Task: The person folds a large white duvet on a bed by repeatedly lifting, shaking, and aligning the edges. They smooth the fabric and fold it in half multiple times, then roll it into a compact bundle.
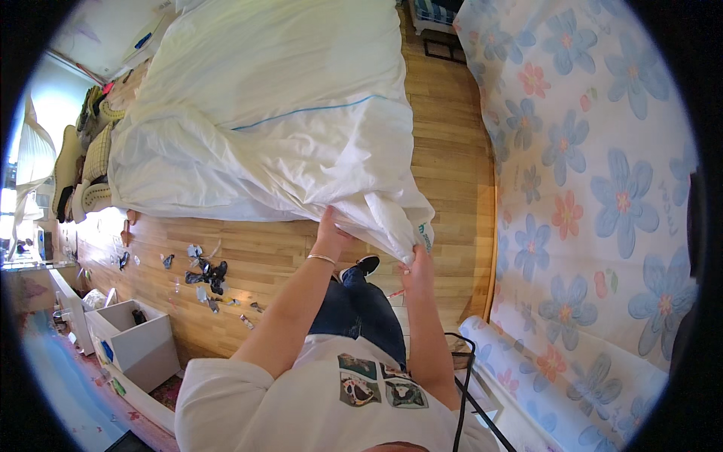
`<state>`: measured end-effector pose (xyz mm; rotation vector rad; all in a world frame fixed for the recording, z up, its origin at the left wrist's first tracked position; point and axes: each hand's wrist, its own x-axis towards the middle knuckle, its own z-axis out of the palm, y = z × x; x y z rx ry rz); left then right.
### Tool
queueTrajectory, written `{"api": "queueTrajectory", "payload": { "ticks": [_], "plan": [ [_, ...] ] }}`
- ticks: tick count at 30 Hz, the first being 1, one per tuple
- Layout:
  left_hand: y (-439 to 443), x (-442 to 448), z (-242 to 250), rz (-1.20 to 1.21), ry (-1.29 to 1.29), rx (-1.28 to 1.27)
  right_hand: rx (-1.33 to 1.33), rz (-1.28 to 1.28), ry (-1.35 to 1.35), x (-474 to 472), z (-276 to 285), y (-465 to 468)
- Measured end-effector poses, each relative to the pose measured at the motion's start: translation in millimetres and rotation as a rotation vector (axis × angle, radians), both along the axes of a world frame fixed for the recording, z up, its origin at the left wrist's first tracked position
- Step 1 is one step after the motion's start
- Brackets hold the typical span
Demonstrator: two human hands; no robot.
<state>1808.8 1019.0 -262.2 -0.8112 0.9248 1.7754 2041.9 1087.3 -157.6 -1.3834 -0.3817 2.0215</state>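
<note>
A large white quilt or duvet cover [282, 62] lies spread over what looks like a bed, wrinkled and bunched along its near side. A thin blue line crosses its middle, and green printing marks the near right corner. My right hand [418, 272] grips that corner, fingers curled round the fabric. To the left of it, my left hand [333, 234] holds the near edge, thumb on top and fingers partly hidden under the cloth. Between the two hands the gathered fabric hangs in folds above the floor.
Scattered dark scraps and litter [210, 277] lie on the wood floor [452, 164] at left. Near them stands an open white drawer or box [135, 344]. An upholstered armchair [93, 164] is beyond the quilt's left side. Flower-patterned wallpaper [565, 226] covers the right.
</note>
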Motion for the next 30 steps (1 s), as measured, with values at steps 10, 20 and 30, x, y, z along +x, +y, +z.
{"api": "queueTrajectory", "payload": {
  "ticks": [10, 20, 30],
  "plan": [
    [-61, -19, 97, 0.038, 0.739, -0.435, 0.711, 0.273, -0.485, 31, 6, -5],
    [-76, -4, 95, 0.445, 0.242, 0.055, 0.027, 0.42, -0.076, 45, 12, 12],
    [27, 127, 106, -0.188, 0.037, 0.114, -0.169, 0.51, 0.148, 43, 0, 30]
  ]
}}
